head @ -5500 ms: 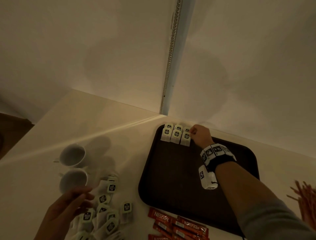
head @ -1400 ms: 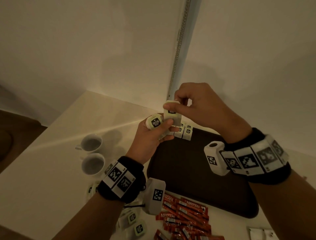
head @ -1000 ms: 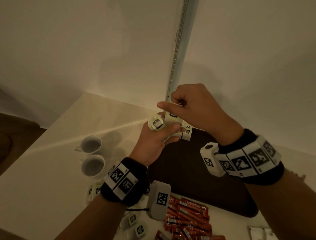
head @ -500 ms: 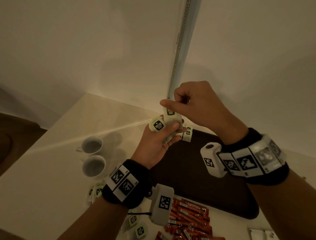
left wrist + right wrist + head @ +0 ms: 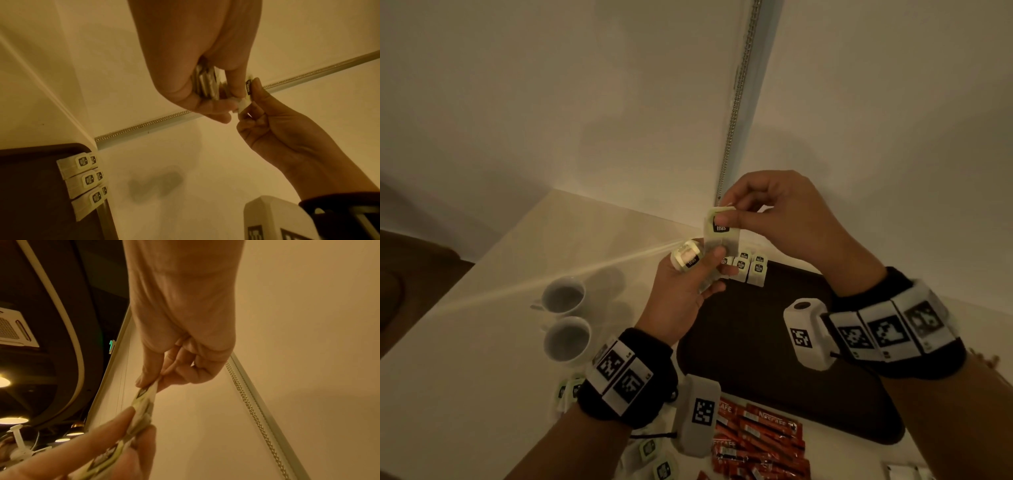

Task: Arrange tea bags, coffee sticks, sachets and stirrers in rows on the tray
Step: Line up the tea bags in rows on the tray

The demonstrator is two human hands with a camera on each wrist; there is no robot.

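Café or hotel refreshment corner
Two white cups (image 5: 566,317), Nescafé sticks (image 5: 756,442) and a brown serving tray (image 5: 774,387) share a tabletop (image 5: 465,394); a ceiling air-conditioning cassette (image 5: 14,327) hangs above.

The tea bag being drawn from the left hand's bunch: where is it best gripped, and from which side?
By its free top edge, from above. The tea bag stands upright, its lower part clamped in the left hand; the right hand already pinches that tagged top between thumb and forefinger.
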